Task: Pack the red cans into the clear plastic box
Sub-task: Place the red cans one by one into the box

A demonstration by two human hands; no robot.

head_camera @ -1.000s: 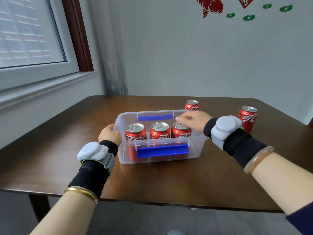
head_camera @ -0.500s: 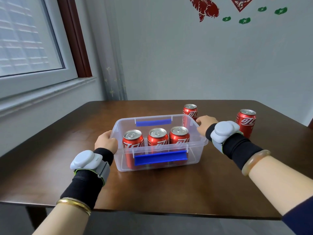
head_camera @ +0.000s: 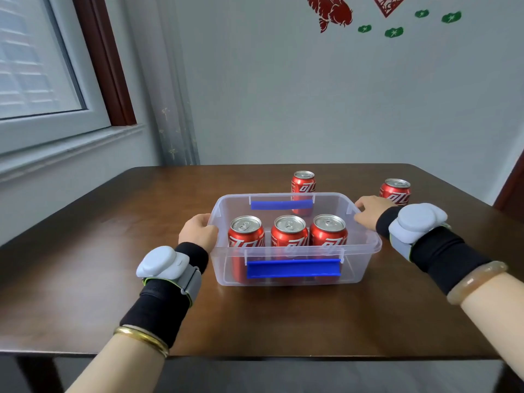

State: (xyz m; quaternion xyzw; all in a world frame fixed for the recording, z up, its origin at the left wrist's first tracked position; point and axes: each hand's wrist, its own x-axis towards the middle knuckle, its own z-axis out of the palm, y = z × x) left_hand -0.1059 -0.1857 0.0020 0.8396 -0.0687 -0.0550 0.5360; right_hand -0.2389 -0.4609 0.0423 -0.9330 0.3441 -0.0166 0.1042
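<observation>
A clear plastic box (head_camera: 365, 251) with blue clip handles sits mid-table. Three red cans stand in a row along its near side: left (head_camera: 246, 232), middle (head_camera: 289, 231), right (head_camera: 329, 229). A fourth red can (head_camera: 303, 181) stands on the table just behind the box, and a fifth (head_camera: 394, 190) at the far right. My left hand (head_camera: 198, 231) grips the box's left rim. My right hand (head_camera: 371, 211) rests at the box's right rim, fingers loosely spread, holding no can.
The dark wooden table (head_camera: 99, 251) reaches to the wall at the back; its near edge runs across the bottom. A window with a sill (head_camera: 56, 148) lies at the left. Red and green stickers (head_camera: 334, 12) decorate the wall.
My right hand drew back from over the right-hand can in the box to the box's right rim. The left hand stayed on the left rim. The camera tilted slightly.
</observation>
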